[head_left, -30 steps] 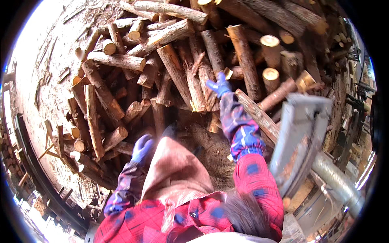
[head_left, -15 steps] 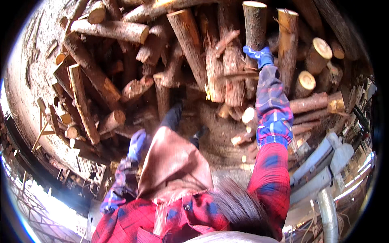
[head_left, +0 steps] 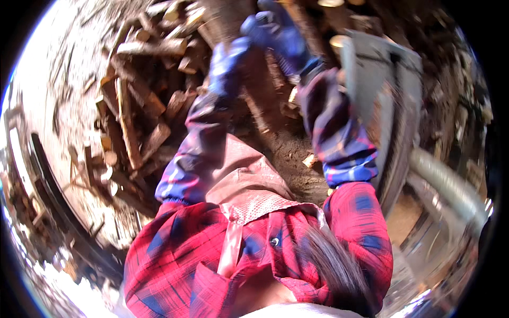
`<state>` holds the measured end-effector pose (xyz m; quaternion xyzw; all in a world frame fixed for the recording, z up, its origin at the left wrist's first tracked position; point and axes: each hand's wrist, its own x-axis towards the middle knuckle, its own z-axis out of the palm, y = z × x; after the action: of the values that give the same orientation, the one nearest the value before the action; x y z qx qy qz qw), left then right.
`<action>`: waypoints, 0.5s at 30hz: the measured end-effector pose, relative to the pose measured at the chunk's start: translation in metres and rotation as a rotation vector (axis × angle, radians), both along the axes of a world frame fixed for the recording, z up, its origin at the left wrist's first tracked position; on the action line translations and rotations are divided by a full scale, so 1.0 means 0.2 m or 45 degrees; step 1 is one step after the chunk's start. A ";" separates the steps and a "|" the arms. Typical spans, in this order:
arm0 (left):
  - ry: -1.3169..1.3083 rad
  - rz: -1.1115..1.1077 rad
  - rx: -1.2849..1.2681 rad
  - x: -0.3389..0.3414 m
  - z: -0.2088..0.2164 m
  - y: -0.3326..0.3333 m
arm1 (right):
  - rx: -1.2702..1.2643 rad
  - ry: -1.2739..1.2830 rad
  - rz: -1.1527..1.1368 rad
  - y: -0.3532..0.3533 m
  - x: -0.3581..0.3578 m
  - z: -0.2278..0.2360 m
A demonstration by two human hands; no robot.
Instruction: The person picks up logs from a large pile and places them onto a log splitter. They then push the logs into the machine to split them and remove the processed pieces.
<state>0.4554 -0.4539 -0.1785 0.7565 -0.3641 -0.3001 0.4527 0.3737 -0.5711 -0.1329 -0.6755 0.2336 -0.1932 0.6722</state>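
Both my hands wear blue gloves and are raised close together in front of me, somewhat smeared by motion. Between them is a thick brown log point(head_left: 225, 18), its upper part large and blurred at the top edge of the picture. My left hand point(head_left: 228, 66) is closed against the log's near left side. On its right side my right hand point(head_left: 278, 37) curls its fingers round it, higher and farther away. The gloves cover part of the log, and its far end runs out of view.
A heap of cut logs point(head_left: 140, 100) lies to the left, with more logs at the far right. A grey metal machine part point(head_left: 366, 74) stands close to my right forearm, with a metal pipe point(head_left: 450, 185) behind it. Brown ground point(head_left: 297, 153) shows below my arms.
My left hand has risen from beside the apron to the log. My right hand has left the upright log and come inward. The view has swung right, bringing the grey machine nearer the middle.
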 end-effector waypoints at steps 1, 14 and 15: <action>0.477 0.134 -0.280 -0.08 0.06 0.07 | 0.085 -0.098 -0.113 0.15 -0.16 0.00; 0.707 -0.871 -0.756 -1.64 0.74 0.16 | -1.274 0.265 -0.577 0.59 -2.24 0.80; 0.682 -0.965 -0.629 -1.73 0.80 0.14 | -1.383 0.355 -0.614 0.60 -2.38 0.83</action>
<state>0.1100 -0.4267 -0.0181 0.3392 -0.5436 -0.5311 0.5544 -0.1023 -0.4509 0.0335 -0.8689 0.3337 -0.3411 0.1319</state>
